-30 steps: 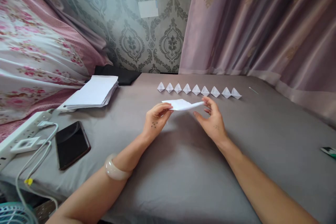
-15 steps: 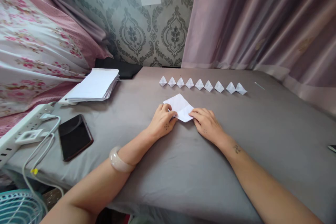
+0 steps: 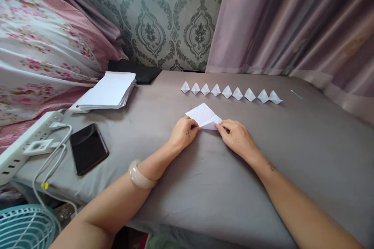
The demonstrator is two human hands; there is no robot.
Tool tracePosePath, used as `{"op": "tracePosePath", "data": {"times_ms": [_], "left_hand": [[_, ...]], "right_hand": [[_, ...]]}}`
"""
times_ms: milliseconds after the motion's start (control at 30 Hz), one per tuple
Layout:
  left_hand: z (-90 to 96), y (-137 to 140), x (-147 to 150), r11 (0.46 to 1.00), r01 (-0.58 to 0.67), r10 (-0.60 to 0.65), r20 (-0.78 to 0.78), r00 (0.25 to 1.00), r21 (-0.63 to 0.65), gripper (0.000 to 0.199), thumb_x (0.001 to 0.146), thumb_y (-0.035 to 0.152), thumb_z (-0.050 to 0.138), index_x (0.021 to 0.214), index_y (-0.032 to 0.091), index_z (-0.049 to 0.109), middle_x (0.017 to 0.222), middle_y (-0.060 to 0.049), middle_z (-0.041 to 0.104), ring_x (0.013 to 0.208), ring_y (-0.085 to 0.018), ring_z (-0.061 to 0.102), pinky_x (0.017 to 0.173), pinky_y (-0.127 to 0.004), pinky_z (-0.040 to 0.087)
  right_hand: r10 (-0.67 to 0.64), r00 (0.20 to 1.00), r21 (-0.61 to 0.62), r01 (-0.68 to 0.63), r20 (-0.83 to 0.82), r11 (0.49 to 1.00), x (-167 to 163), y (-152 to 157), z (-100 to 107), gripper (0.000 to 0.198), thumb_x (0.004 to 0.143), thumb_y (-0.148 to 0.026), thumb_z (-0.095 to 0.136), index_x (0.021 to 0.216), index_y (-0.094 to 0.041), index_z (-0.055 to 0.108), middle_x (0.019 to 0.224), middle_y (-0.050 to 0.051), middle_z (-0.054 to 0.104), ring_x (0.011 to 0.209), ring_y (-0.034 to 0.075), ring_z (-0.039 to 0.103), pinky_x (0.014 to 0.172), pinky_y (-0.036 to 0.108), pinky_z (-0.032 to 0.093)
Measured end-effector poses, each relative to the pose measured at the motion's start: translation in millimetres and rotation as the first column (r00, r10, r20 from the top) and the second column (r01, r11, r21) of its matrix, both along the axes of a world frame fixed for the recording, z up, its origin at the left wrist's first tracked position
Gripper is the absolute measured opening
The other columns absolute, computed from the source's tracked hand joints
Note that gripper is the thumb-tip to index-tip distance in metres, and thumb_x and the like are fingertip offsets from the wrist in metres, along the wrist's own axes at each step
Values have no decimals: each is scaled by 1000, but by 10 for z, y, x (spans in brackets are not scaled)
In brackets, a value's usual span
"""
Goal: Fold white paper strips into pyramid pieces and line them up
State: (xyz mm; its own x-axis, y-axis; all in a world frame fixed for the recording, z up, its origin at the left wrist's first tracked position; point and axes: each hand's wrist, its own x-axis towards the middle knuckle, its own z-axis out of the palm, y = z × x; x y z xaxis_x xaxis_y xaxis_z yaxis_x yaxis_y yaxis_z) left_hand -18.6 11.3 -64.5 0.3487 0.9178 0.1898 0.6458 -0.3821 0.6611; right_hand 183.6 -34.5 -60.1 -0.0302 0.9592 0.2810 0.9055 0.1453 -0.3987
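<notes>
A white sheet of paper (image 3: pixel 203 115), partly folded, lies between my hands on the grey cloth. My left hand (image 3: pixel 184 131) pinches its near left edge, thumb and fingers closed together. The near right corner is pinched by my right hand (image 3: pixel 236 135). Along the edge closest to me a flap of the paper is turned up. Beyond it stands a row of several small folded white paper pieces (image 3: pixel 227 92), each pointed at the top.
On the left are a stack of white paper (image 3: pixel 108 90), a black phone (image 3: pixel 89 149) and a white power strip (image 3: pixel 43 132) with cables. A teal fan (image 3: pixel 26 227) stands below the table's left edge. A thin white stick (image 3: pixel 296 94) lies far right.
The near edge of the paper has been lifted and folded upward by both hands. The whole view has shifted slightly, so the table's things sit a little further right.
</notes>
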Motion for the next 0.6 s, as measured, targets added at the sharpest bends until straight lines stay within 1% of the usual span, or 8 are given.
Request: {"op": "tracePosePath", "data": {"times_ms": [167,267,367,500,600], "left_hand": [[-24,8,23,1000,-30,30,-6,1000,-3,19,83,26,57,77,17,72,86,-9,64,74,-18,58,69,-31,44],[-24,4,51,997,-79,78,-25,997,-13,19,83,28,57,76,16,71,86,-9,64,74,-19,58,70,-33,45],[-16,8,78,995,-103,102,-48,994,-17,19,83,29,57,75,16,69,84,-10,64,75,-20,58,71,-34,45],[-1,28,97,993,-117,115,-70,991,-24,18,81,30,58,73,17,66,83,-10,64,78,-22,59,72,-35,45],[22,36,103,990,-127,123,-81,989,-56,17,81,30,58,72,17,65,83,-10,64,80,-23,59,73,-35,45]], "right_hand": [[-84,996,25,84,-16,996,-65,49,-51,33,92,-40,44,75,-23,66,95,7,69,89,23,60,76,35,43],[-146,989,29,146,-7,989,-98,81,-71,31,91,-40,46,73,-22,63,93,8,67,87,24,58,76,37,43],[-194,981,28,194,6,981,-108,121,-89,29,88,-42,49,70,-21,59,91,9,63,87,25,57,75,38,44],[-220,975,10,220,15,975,-101,165,-117,28,86,-42,50,67,-22,55,91,9,59,88,26,55,76,38,44],[-224,974,1,224,9,974,-93,180,-134,27,85,-41,52,67,-22,53,90,8,58,88,25,55,79,39,44]]}}
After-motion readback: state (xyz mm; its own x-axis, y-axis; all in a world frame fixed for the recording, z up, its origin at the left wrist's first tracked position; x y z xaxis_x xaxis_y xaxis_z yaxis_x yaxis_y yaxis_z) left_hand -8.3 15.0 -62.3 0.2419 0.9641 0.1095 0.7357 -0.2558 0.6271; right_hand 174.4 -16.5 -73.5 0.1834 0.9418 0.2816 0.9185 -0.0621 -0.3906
